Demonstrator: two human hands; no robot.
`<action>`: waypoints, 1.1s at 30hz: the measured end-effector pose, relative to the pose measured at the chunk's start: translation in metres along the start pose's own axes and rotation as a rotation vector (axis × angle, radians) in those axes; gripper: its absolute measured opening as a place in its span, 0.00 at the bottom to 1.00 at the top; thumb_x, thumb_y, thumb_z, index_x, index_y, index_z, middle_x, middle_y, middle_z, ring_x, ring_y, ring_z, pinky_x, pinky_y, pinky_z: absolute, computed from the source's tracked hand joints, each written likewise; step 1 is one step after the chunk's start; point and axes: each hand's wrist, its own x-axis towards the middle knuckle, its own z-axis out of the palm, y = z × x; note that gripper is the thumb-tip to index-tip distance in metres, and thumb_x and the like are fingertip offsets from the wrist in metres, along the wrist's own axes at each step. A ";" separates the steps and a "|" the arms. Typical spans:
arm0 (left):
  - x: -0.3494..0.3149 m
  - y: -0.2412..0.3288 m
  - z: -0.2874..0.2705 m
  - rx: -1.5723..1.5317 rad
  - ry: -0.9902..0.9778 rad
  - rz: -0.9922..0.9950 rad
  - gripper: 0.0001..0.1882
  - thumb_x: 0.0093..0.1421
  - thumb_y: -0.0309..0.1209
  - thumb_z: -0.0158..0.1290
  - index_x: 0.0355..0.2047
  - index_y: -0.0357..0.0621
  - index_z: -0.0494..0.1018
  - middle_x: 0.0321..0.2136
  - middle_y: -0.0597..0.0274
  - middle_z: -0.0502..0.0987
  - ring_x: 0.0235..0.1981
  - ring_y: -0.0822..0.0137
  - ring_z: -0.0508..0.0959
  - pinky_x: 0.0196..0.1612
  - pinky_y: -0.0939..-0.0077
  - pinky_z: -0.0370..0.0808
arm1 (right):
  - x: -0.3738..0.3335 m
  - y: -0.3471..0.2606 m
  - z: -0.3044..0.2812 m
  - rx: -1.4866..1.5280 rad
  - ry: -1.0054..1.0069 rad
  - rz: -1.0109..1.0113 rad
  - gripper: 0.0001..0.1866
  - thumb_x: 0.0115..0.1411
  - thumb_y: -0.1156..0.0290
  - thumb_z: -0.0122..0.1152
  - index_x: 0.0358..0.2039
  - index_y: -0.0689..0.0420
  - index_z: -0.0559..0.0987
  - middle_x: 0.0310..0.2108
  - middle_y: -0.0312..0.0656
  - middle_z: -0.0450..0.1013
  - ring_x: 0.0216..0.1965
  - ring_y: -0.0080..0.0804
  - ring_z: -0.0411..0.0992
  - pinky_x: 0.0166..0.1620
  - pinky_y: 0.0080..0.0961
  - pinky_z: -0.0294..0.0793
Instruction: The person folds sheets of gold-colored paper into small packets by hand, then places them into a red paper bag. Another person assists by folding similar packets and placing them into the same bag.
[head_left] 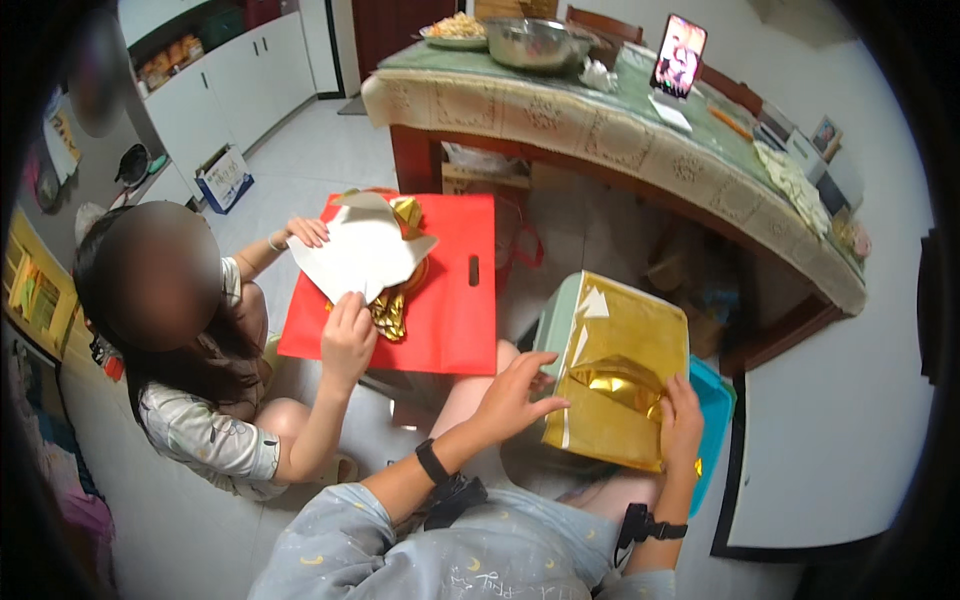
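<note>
A pale green box (559, 322) is topped by a gold sheet (640, 318); at its left edge the left hand (512, 396) is held empty, fingers spread; at the right edge the right hand (681, 424) is curled, its grip impossible to tell, with folded foil (618, 384) laid beside it

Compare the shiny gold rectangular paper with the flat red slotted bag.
The shiny gold rectangular paper has white patches; the flat red slotted bag is red. The person's right hand touches the paper; crumpled gold foil lies over the bag. The bag has a handle slot; the paper shows none. Both have straight edges.
</note>
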 end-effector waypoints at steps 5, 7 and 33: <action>-0.001 -0.009 -0.039 0.068 0.249 -0.036 0.27 0.54 0.30 0.66 0.52 0.38 0.70 0.45 0.53 0.73 0.39 0.62 0.79 0.44 0.71 0.78 | -0.014 -0.021 -0.024 -0.003 -0.174 0.050 0.42 0.49 0.75 0.69 0.65 0.59 0.64 0.68 0.55 0.55 0.68 0.51 0.56 0.68 0.36 0.56; 0.006 -0.012 -0.061 0.074 0.408 -0.084 0.26 0.55 0.27 0.65 0.52 0.37 0.69 0.45 0.53 0.73 0.37 0.66 0.79 0.42 0.74 0.78 | -0.017 -0.036 -0.048 -0.075 -0.230 0.110 0.44 0.48 0.76 0.70 0.66 0.60 0.62 0.69 0.56 0.53 0.68 0.52 0.54 0.68 0.37 0.55; 0.002 -0.054 -0.079 -0.769 0.716 -0.230 0.33 0.65 0.24 0.54 0.63 0.29 0.48 0.58 0.42 0.64 0.48 0.61 0.78 0.52 0.68 0.77 | 0.210 -0.297 0.186 -0.001 -0.193 -1.298 0.23 0.57 0.70 0.54 0.54 0.55 0.74 0.59 0.45 0.68 0.57 0.45 0.69 0.56 0.39 0.70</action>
